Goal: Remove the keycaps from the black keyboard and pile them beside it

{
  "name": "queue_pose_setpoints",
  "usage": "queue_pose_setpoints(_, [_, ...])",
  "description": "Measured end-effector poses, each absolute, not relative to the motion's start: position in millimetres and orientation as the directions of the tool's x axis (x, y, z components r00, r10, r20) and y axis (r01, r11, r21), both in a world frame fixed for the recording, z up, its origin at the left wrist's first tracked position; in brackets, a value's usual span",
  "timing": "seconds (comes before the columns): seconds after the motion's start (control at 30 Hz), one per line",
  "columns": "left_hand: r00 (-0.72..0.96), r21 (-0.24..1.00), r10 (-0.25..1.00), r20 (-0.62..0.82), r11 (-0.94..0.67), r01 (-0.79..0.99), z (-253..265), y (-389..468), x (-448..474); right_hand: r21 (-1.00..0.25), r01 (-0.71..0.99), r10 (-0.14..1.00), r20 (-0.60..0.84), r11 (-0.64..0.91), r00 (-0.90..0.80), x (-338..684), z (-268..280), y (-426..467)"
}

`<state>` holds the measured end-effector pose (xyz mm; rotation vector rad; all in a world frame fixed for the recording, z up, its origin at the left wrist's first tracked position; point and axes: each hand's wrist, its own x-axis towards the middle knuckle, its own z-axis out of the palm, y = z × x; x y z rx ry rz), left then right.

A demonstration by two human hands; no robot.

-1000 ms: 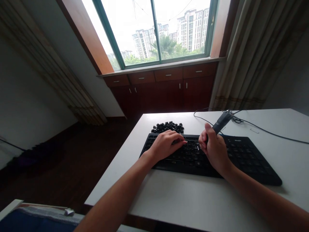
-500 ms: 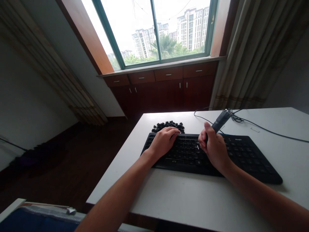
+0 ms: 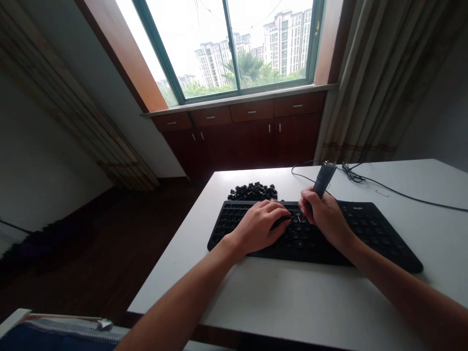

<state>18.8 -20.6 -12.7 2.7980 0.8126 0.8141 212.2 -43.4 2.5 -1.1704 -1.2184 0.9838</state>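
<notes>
Left hand over the keys, right hand round a tool

In the head view, the keyboard (image 3: pixel 376 235) lies flat on the white table (image 3: pixel 292 292), in front of me and partly under both my hands. My right hand (image 3: pixel 321 207) is closed around a dark tool (image 3: pixel 324 176), its thick end standing up at a slant out of my fist. Below my fist a thin bright sliver shows against the keys; I cannot tell whether it is the tool's tip.

My left hand (image 3: pixel 261 222) lies over the left and middle keys, fingers bent, thumb and fingertips close together near my right hand. I cannot tell whether they pinch anything.

Just behind the keyboard's left part sits a heap of small black caps (image 3: pixel 252 191). A dark cable (image 3: pixel 409 196) runs across the table's far right, bunched at one spot, and near it lies a thin bent wire (image 3: pixel 382 193).
</notes>
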Motion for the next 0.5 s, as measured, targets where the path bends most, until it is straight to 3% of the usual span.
queue_pose_setpoints(0.3, [0.719, 0.304, 0.542, 0.435, -0.84, 0.45, 0, -14, 33, -0.996, 0.057, 0.996, 0.067, 0.063, 0.056, 219, -3, -34])
queue_pose_setpoints(0.5, [0.756, 0.264, 0.525, 0.392, -0.851, 0.454, 0, -3, 43, -0.983, 0.129, 0.989, 0.14, 0.134, 0.043, 220, -8, -36])
